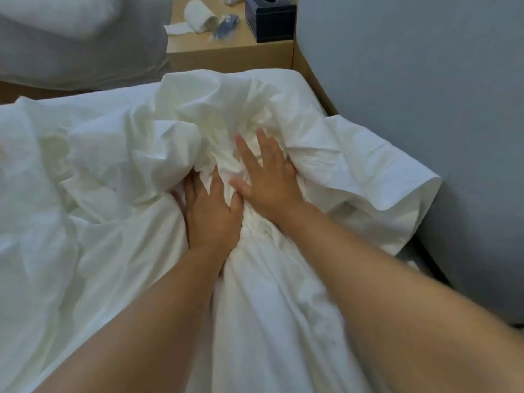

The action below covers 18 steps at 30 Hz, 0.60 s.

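A crumpled white duvet cover (326,154) lies bunched across the bed, filling most of the head view. My left hand (211,211) lies flat on the bunched cloth at the centre, its fingertips sunk into the folds. My right hand (269,180) presses on the cloth just to the right, fingers spread and straight, its outer fingers tucked under a fold. The two hands nearly touch at the thumbs. A loose corner of the cover (408,182) hangs off the bed's right edge.
A wooden bedside table (226,49) stands behind the bed, carrying a toilet paper roll (198,15), a dark tissue box (269,18) and a small wrapped item (225,25). A grey padded headboard (425,80) curves along the right. A second bed (71,46) is at the far left.
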{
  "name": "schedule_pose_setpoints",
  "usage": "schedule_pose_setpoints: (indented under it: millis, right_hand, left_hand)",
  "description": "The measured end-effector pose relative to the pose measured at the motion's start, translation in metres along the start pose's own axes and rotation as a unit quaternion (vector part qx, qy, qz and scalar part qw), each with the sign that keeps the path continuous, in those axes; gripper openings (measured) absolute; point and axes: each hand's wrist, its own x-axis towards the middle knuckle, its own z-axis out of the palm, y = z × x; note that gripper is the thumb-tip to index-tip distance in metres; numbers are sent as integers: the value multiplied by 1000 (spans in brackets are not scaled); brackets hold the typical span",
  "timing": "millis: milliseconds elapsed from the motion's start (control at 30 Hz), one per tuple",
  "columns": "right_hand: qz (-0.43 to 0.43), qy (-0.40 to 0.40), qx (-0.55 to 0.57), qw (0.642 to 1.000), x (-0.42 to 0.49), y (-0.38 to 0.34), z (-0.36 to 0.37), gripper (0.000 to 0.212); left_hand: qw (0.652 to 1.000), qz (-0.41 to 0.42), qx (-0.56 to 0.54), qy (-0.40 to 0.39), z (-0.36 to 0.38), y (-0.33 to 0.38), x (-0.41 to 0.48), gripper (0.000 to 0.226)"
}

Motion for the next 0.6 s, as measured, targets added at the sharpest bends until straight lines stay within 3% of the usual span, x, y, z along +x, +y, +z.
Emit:
schedule_pose_setpoints:
  millis: [100, 267, 333, 433, 533, 600]
  right_hand:
    - [127, 25, 1, 992, -94, -23, 10, 59]
    - [167, 93, -112, 975, -152, -18, 14, 55]
    - [174, 61, -124, 975, -144, -20, 16, 49]
    - [194, 22, -137, 971, -142, -18, 16, 44]
    - [161, -55, -25, 985, -138, -5, 17, 57]
    - [160, -41, 17, 986, -134, -2, 14, 55]
  left_hand:
    - [1000, -3, -10, -4, -5, 1, 0, 63]
    - [1000, -2, -25, -7, -13, 6, -5, 63]
    - [999, 2, -40, -12, -21, 12, -13, 62]
    - [992, -32, -78, -95, -37, 19, -56, 70]
    - [984, -33, -87, -151, -65, 26, -164, 85]
    - [988, -14, -62, -143, -83, 27, -230, 78]
